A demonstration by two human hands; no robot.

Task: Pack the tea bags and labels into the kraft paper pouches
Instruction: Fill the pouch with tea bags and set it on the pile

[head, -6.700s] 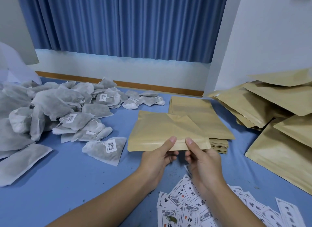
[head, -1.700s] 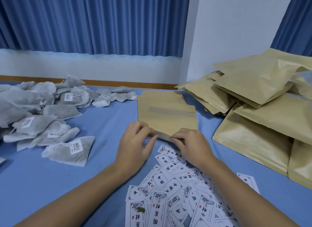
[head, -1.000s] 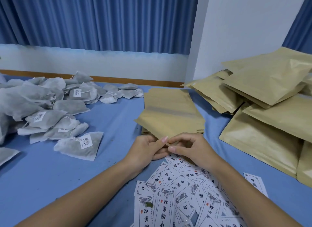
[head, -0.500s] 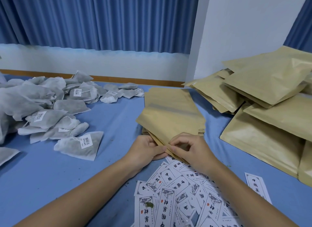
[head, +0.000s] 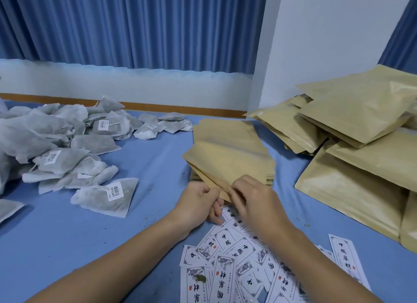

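- Tan paper pouch (head: pixel 228 160) raised above flat stack (head: pixel 225 129), tilted, near edge pinched by left hand (head: pixel 198 203) and right hand (head: pixel 255 201).
- Grey tea bags (head: pixel 56 144) heaped at left.
- Printed labels (head: pixel 237 257) scattered nearest.
- Puffed pouches (head: pixel 361 156) piled at right.

Left hand (head: pixel 196 202), right hand (head: pixel 256 201) curled, pinching

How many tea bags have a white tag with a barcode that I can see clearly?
3. One tea bag lies nearest the left hand, one sits mid-heap, one lies farther back. Other tags look partly covered or too small to tell.
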